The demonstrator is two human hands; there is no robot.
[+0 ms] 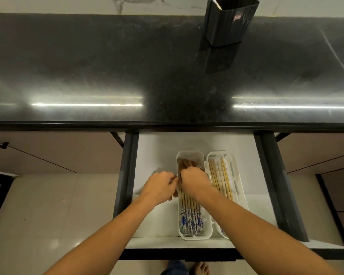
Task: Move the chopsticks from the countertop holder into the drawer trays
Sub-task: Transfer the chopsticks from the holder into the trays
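A black holder stands on the dark countertop at the back right, with one pale chopstick tip showing at its rim. Below, the open drawer holds two white trays side by side. The left tray carries several chopsticks with blue-patterned ends. The right tray holds plain bamboo chopsticks. My right hand is closed over the chopsticks in the left tray. My left hand pinches at that tray's left wall; what is between its fingers is hidden.
The black countertop spans the view above the drawer. Dark drawer rails flank both sides. Brown cabinet fronts lie left and right. Pale floor tiles and a bare foot show below the drawer front.
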